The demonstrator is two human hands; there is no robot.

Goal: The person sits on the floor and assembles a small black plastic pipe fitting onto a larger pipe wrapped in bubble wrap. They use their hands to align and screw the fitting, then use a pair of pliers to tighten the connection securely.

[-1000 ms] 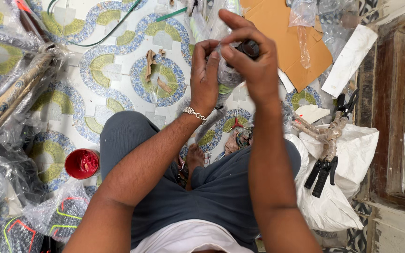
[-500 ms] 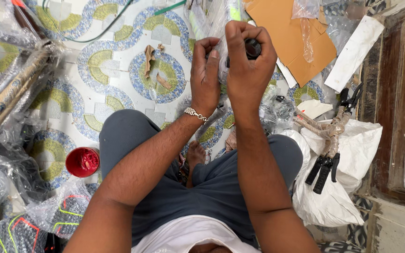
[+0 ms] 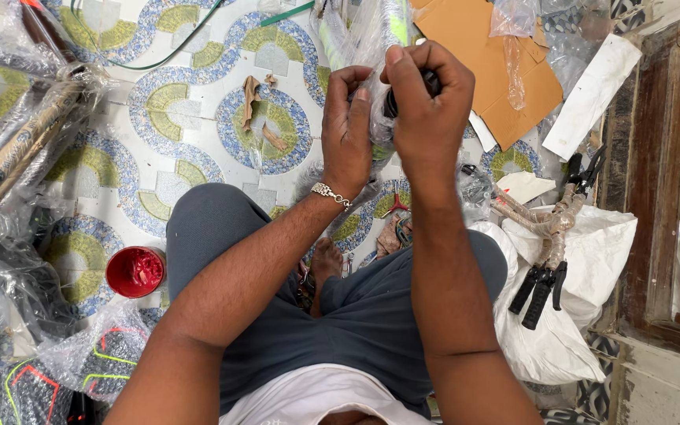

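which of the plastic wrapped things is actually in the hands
The clear-wrapped black part raised between left hand and right hand; the other wrapped bundles lie on the floor at left.

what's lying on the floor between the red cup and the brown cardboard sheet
In the head view, between the red cup and the cardboard sheet lie patterned tiles with small brown scraps; the left hand also crosses there.

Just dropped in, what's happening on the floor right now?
A person sits cross-legged on a patterned tile floor, both hands raised in front. The right hand grips a small dark part wrapped in clear plastic, and the left hand pinches the wrap beside it. A red lid and wrapped pliers lie nearby.
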